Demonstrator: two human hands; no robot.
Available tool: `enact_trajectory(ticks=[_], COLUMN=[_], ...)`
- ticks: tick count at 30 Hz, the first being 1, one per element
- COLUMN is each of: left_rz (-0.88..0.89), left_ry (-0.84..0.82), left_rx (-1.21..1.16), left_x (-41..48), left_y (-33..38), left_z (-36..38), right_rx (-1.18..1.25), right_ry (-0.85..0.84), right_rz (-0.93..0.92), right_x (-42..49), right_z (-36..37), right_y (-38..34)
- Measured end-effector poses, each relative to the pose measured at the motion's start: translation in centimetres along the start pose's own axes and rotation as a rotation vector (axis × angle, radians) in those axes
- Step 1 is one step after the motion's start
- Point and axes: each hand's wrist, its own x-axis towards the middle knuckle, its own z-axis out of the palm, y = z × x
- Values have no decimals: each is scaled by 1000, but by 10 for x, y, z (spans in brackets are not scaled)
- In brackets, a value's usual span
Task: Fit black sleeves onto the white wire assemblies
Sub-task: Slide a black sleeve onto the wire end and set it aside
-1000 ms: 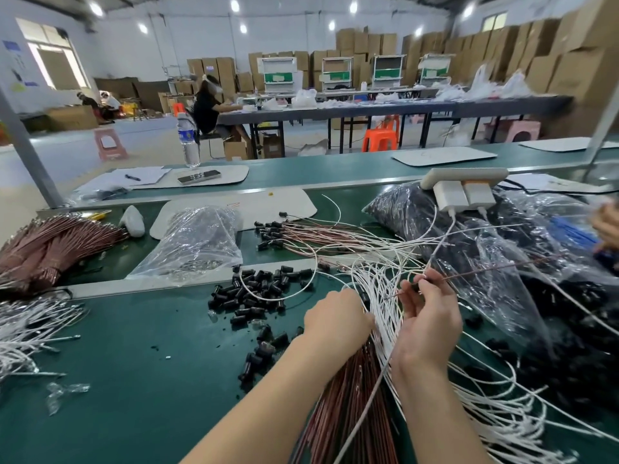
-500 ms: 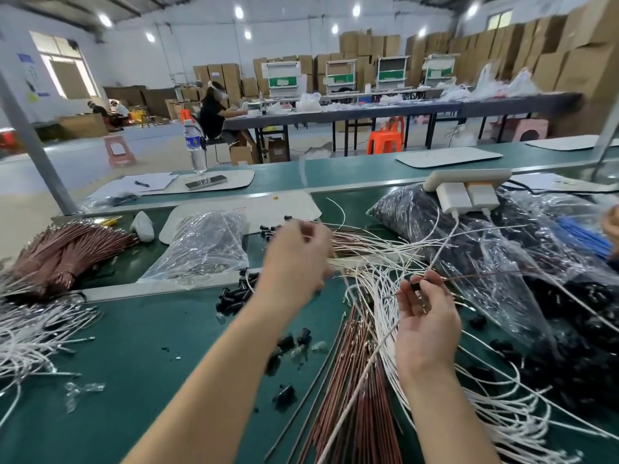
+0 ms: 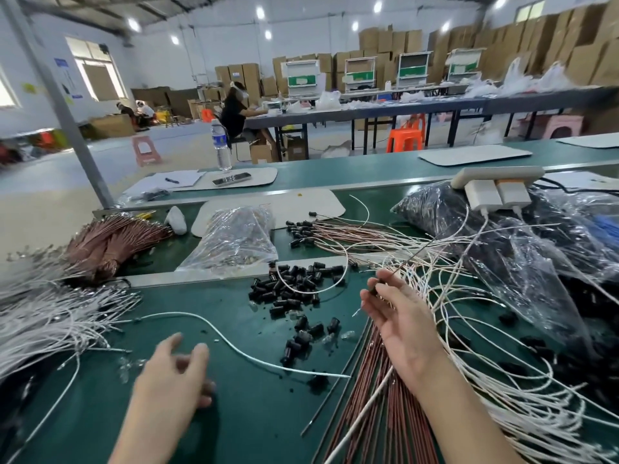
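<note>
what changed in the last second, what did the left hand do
The left hand left the brown wire bundle, rose, then swung down to the left, now open over the green mat; a white wire newly lies there. The right hand still pinches its thin wire.

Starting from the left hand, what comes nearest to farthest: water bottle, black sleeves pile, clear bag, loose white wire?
1. Loose white wire, just ahead of the left hand.
2. Black sleeves pile, ahead and rightward.
3. Clear bag, behind the pile.
4. Water bottle, far bench.
</note>
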Motion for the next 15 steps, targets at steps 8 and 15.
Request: enact_trajectory(ticks=[8,15], left_rz=[982,993], left_ry=[-376,-291], left_rx=[620,419], left_x=[-37,-22], left_y=[14,19], left_z=[41,61], right_rx=[22,91], right_ry=[20,34], right_rz=[34,43], right_x=[0,3], right_z=[0,-2], right_y=[0,0])
